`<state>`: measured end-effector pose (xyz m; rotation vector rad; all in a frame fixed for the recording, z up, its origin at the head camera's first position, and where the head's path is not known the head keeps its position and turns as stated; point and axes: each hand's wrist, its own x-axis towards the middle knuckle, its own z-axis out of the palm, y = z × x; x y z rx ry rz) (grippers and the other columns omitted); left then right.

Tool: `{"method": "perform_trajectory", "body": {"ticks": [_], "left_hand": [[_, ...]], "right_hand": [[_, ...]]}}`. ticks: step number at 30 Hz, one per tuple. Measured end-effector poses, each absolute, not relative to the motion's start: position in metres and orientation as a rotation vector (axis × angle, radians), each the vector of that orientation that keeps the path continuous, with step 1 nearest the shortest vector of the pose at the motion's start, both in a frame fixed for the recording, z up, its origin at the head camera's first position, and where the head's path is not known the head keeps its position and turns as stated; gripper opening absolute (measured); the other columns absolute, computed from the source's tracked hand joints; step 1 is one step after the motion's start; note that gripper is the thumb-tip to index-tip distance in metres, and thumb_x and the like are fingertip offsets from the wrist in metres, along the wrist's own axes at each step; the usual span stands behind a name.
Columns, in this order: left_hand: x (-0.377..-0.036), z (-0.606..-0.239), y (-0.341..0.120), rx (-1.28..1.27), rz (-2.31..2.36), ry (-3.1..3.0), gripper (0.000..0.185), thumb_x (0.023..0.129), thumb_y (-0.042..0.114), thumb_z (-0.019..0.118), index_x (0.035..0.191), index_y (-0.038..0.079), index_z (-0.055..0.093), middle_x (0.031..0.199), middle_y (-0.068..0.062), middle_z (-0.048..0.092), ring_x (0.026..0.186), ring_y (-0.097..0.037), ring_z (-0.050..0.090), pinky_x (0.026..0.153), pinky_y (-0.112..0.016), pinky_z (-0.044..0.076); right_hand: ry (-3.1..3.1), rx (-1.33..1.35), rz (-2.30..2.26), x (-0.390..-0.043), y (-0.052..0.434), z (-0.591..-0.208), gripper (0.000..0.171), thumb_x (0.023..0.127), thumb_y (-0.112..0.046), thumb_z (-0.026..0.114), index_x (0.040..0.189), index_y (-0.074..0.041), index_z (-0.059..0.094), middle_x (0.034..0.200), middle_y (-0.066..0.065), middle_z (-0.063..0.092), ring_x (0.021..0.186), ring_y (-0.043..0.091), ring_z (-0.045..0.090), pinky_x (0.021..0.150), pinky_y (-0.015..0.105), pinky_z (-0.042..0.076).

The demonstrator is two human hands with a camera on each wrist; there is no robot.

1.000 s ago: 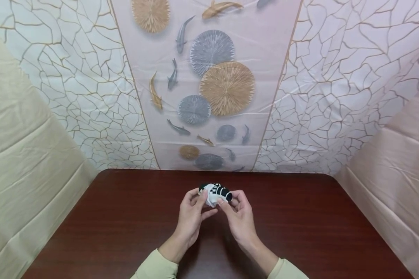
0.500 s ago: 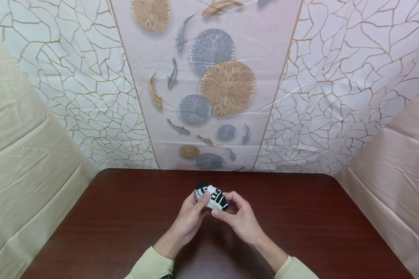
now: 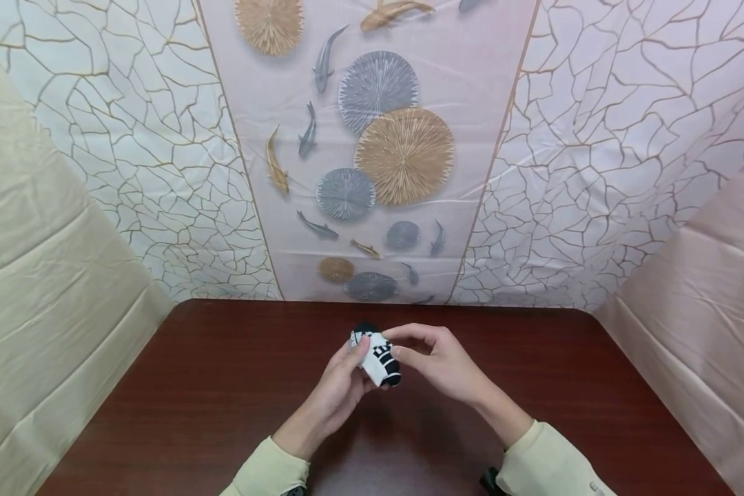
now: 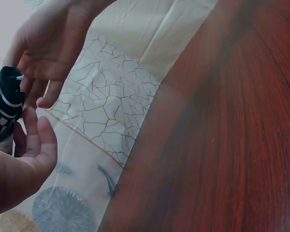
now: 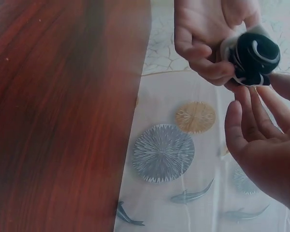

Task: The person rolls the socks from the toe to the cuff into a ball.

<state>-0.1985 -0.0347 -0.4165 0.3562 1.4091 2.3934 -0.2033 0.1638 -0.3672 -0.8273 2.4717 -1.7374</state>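
Observation:
A small rolled-up bundle of black-and-white patterned socks is held above the table, tilted with its lower end toward the right. My left hand grips it from the left, thumb across its white face and the fingers beneath. At its upper right edge, my right hand pinches it lightly between thumb and index finger. The right wrist view shows the dark, coiled end of the sock bundle between both hands. Only part of the bundle appears at the edge of the left wrist view.
Below the hands spreads a dark red-brown wooden table with rounded far corners. A patterned cloth backdrop with fish and round motifs hangs behind it. Pale fabric drapes flank the sides.
The sock bundle has turned, its right end now pointing lower. My right hand has shifted from the bundle's lower right end up to its upper right edge; the left keeps its grip.

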Motion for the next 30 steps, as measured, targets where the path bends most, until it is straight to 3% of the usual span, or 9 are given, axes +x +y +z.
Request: {"method": "perform_trajectory", "body": {"ticks": [8,13,19,24,30], "left_hand": [[-0.199,-0.418,-0.038,0.384,2.337,1.324,0.047,0.108,0.045,0.037,0.138,0.009,0.038,0.106,-0.004,0.060,0.086,-0.016,0.060,0.072,-0.035,0.049],[-0.197,-0.417,-0.038,0.353,2.313,1.354,0.040,0.108,0.042,0.041,0.130,0.010,0.042,0.099,-0.002,0.060,0.081,-0.013,0.060,0.069,-0.031,0.050],[-0.195,-0.416,-0.037,0.298,2.277,1.438,0.045,0.107,0.041,0.043,0.136,0.007,0.042,0.094,0.000,0.061,0.077,-0.009,0.060,0.067,-0.027,0.050],[-0.197,-0.417,-0.035,0.280,2.281,1.437,0.045,0.107,0.041,0.044,0.134,0.006,0.043,0.090,0.000,0.061,0.071,-0.010,0.059,0.062,-0.028,0.049],[-0.198,-0.411,-0.032,0.207,2.329,1.407,0.039,0.108,0.036,0.043,0.127,0.002,0.048,0.090,0.001,0.061,0.074,-0.008,0.060,0.065,-0.025,0.048]], "right_hand": [[2.453,-0.888,-1.684,-0.206,0.161,-0.370,0.019,0.093,-0.011,0.072,0.112,-0.008,0.074,0.100,0.004,0.073,0.090,0.023,0.067,0.079,0.032,0.054],[2.472,-0.889,-1.661,-0.208,0.161,-0.372,0.010,0.096,-0.011,0.068,0.105,-0.009,0.072,0.097,0.003,0.070,0.089,0.024,0.064,0.079,0.032,0.053],[2.494,-0.993,-1.553,-0.210,0.162,-0.375,0.005,0.093,-0.011,0.072,0.096,-0.014,0.069,0.090,0.000,0.065,0.084,0.018,0.061,0.076,0.031,0.051],[2.530,-1.063,-1.545,-0.209,0.160,-0.380,0.011,0.093,-0.007,0.070,0.090,-0.017,0.066,0.088,-0.003,0.061,0.084,0.016,0.057,0.074,0.029,0.049],[2.530,-1.041,-1.775,-0.202,0.151,-0.385,0.022,0.086,0.007,0.067,0.082,-0.014,0.063,0.092,0.002,0.061,0.090,0.020,0.057,0.077,0.028,0.048]]}}
